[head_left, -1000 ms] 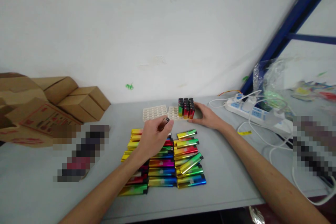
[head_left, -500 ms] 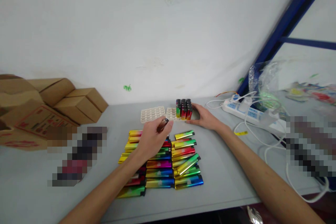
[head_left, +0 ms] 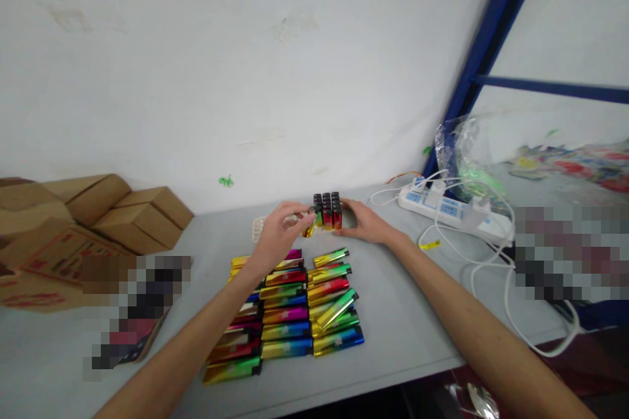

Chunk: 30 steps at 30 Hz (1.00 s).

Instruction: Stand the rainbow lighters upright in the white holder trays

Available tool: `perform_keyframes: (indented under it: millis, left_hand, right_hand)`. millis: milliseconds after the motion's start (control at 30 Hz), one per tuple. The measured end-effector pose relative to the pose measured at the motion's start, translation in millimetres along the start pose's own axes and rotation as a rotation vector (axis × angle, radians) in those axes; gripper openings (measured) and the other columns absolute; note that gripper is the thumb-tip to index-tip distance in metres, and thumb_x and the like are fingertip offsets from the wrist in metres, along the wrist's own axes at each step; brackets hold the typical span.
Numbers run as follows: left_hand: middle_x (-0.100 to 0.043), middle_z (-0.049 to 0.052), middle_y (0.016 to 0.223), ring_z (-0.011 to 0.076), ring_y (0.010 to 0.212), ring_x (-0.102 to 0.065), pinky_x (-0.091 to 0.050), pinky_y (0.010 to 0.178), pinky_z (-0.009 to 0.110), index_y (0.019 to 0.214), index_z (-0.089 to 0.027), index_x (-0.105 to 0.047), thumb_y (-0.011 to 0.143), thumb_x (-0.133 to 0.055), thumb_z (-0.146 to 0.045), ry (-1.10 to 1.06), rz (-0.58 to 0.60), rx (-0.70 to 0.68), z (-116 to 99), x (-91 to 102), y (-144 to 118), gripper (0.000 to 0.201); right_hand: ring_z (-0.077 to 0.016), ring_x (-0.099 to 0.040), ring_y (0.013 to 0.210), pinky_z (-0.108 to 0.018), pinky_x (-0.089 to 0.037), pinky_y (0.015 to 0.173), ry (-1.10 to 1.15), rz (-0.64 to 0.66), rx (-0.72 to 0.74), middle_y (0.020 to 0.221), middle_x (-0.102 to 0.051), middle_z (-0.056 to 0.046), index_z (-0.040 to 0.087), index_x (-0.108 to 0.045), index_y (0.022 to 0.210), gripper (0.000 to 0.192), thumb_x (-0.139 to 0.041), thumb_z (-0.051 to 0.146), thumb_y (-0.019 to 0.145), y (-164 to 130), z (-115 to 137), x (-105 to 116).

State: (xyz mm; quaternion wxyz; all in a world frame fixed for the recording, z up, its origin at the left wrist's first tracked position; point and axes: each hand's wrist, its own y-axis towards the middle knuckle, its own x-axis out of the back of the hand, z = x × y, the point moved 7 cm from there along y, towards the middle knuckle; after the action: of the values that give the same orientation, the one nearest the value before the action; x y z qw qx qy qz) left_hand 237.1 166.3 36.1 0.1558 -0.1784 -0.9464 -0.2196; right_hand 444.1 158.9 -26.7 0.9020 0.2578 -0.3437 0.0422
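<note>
— What's the left hand (head_left: pixel 278 236) got, there in the middle of the frame?

— A slim lighter (head_left: pixel 309 228), glossy metallic, gold at the lower end. The grip is clamped on it between thumb and fingertips, and the lighter tilts toward the standing lighters (head_left: pixel 328 209) just to its right.

— Standing how?

— Upright, packed tight in a small block, dark caps on top, red and yellow-green shiny bodies below. They sit in a pale tray (head_left: pixel 259 229) with rows of round sockets, though most of that tray is hidden behind the left hand.

— And the right hand (head_left: pixel 363 222)?

— It lies low on the surface, fingers curved and spread against the right side of that block, touching it. The grip is apart, cupping and not pinching anything. Both forearms come up from the bottom edge of the frame, bare, converging on the block.

— The coloured lot nearer us?

— Loose lighters (head_left: pixel 289 311) lying flat in three rough columns on the grey surface (head_left: pixel 403 314), mirror-bright in gold, green, red, magenta and blue; one lies askew across the right column.

— Anything else around?

— Brown cardboard boxes (head_left: pixel 98 209) at left, matte and creased. At right a white power strip (head_left: pixel 452 213) with looping white cables, crinkled clear plastic (head_left: pixel 464 150) behind it, and a blue metal frame (head_left: pixel 491 46) rising to the upper right.
</note>
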Motion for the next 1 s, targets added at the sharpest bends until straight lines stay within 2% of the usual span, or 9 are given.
perform_keyframes:
  millis: [133, 300, 400, 600, 800, 1000]
  left_hand:
    - [-0.075, 0.009, 0.093, 0.0215, 0.086, -0.069, -0.060, 0.080, 0.034, 0.090, -0.015, -0.075, 0.078, -0.077, -0.047, 0.040, 0.049, 0.014, 11.6, -5.0, 15.3, 0.034]
    - [-0.077, 0.008, 0.092, 0.0215, 0.082, -0.073, -0.062, 0.085, 0.038, 0.099, -0.015, -0.075, 0.077, -0.079, -0.050, 0.087, 0.053, -0.009, 20.2, -8.8, 19.6, 0.041]
    - [-0.076, 0.006, 0.087, 0.0209, 0.082, -0.073, -0.063, 0.085, 0.038, 0.100, -0.016, -0.073, 0.079, -0.078, -0.050, 0.120, 0.073, -0.035, 19.6, -10.5, 19.4, 0.041]
    - [-0.074, 0.009, 0.098, 0.0223, 0.089, -0.069, -0.064, 0.078, 0.035, 0.099, -0.018, -0.074, 0.079, -0.076, -0.054, 0.213, 0.051, -0.122, 16.6, -7.3, 23.0, 0.042]
    - [-0.073, 0.006, 0.090, 0.0214, 0.089, -0.070, -0.063, 0.075, 0.033, 0.101, -0.020, -0.066, 0.080, -0.074, -0.055, 0.168, 0.097, -0.073, 18.5, -10.5, 23.5, 0.041]
    - [-0.072, 0.006, 0.088, 0.0205, 0.087, -0.071, -0.062, 0.071, 0.031, 0.098, -0.019, -0.063, 0.084, -0.071, -0.053, 0.166, 0.070, -0.086, 10.3, -11.0, 20.4, 0.038]
  right_hand:
    - [-0.0320, -0.061, 0.124, -0.052, -0.046, 0.108, 0.020, -0.005, 0.042, 0.138, -0.063, -0.017, 0.017, -0.050, 0.143, 0.080, -0.084, 0.042, 0.075, 1.6, 2.5, -0.1]
    - [-0.0319, -0.063, 0.120, -0.051, -0.048, 0.104, 0.034, -0.020, 0.058, 0.137, -0.063, -0.018, 0.015, -0.051, 0.142, 0.081, -0.085, 0.042, 0.074, 3.2, 3.4, 0.8]
    - [-0.0320, -0.063, 0.117, -0.050, -0.049, 0.102, 0.026, -0.020, 0.051, 0.135, -0.064, -0.018, 0.014, -0.051, 0.142, 0.081, -0.085, 0.042, 0.074, 3.3, 3.6, 1.0]
    - [-0.0316, -0.063, 0.118, -0.049, -0.049, 0.102, 0.027, -0.023, 0.060, 0.137, -0.063, -0.018, 0.015, -0.048, 0.144, 0.083, -0.084, 0.043, 0.075, 2.8, 2.3, 0.8]
    - [-0.0323, -0.063, 0.119, -0.050, -0.049, 0.103, 0.009, -0.026, 0.050, 0.135, -0.064, -0.018, 0.015, -0.052, 0.141, 0.081, -0.085, 0.045, 0.074, 2.7, 2.1, 0.7]
    - [-0.0317, -0.064, 0.117, -0.049, -0.050, 0.102, 0.000, -0.019, 0.052, 0.133, -0.065, -0.017, 0.016, -0.055, 0.138, 0.077, -0.085, 0.045, 0.074, 2.7, 5.1, 1.6]
